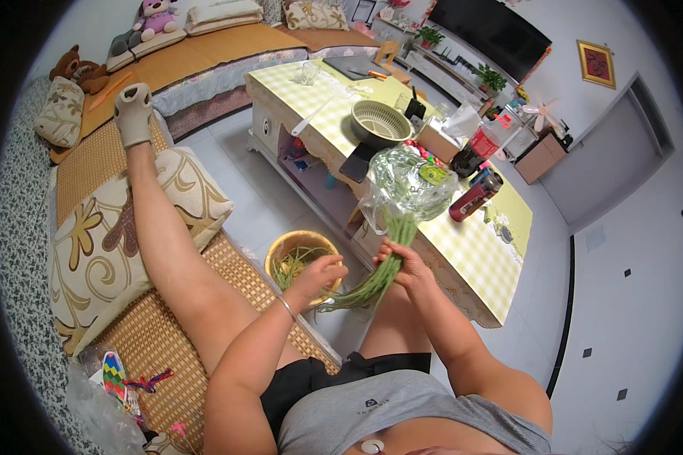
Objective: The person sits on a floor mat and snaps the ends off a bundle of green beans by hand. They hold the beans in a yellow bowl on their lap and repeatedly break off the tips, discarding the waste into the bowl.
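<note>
A bunch of long green beans [380, 282] is gripped in my right hand [404, 264] beside the table's near edge. Its thin ends trail down and left, below my left hand [320, 276]. That hand, with a silver bangle at the wrist, is held over the right rim of a yellow bin [274, 248], its fingers slightly apart and nothing visible between them. Thin green pieces lie inside the bin. Just beyond the bunch, a clear plastic bag [412, 176] with green contents rests on the table, touching or nearly touching the beans' upper ends.
On the checked tablecloth [472, 250] stand a colander in a dark basin [380, 125], a tissue box [439, 138], a cola bottle [478, 149] and a dark red flask [474, 198]. A phone [357, 162] lies near the edge. My leg stretches along the woven sofa mat [165, 335], over a patterned cushion [99, 227].
</note>
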Tool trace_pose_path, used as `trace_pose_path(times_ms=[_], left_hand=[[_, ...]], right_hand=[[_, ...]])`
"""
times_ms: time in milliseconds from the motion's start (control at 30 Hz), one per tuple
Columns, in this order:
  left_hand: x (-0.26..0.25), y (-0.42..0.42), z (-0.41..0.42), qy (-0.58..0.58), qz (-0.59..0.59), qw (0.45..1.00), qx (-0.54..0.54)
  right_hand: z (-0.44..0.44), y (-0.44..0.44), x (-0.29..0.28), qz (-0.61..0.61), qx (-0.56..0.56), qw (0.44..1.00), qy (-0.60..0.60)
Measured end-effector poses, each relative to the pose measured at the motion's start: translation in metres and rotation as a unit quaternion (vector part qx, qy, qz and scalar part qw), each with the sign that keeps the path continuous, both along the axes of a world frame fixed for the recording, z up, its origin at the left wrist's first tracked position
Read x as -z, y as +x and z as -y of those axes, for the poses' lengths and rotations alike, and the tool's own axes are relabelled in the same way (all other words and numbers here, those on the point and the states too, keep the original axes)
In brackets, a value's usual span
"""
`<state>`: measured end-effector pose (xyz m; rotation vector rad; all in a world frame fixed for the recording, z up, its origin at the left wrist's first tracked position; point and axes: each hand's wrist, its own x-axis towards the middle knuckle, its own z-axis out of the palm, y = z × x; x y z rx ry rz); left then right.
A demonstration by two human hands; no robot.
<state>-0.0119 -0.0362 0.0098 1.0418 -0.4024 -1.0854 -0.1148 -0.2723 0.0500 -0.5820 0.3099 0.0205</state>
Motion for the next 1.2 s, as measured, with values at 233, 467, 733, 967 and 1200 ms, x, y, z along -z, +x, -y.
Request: trace_pose_path(times_ms=[233,467,733,967,1200], left_hand=[[0.018,0.009,-0.023,0.112,-0.018,0.988,-0.109],[0.021,-0.003,-0.028,0.141,0.000,0.986,-0.083],[0.012,-0.009,-0.038,0.181,0.078,0.980,-0.039],[0.021,-0.010,-0.032,0.217,0.126,0.968,0.008],[0.047,-0.006,-0.033,0.238,0.287,0.927,0.030]], right_hand=[[0.033,-0.081,0.021,0.068,0.194,0.977,0.061],[0.013,-0.074,0.038,0.074,0.203,0.972,0.092],[0.001,-0.067,0.043,0.125,0.110,0.983,0.075],[-0.001,-0.072,0.049,0.118,0.130,0.978,0.109],[0.001,-0.066,0.046,0.083,0.136,0.981,0.110]])
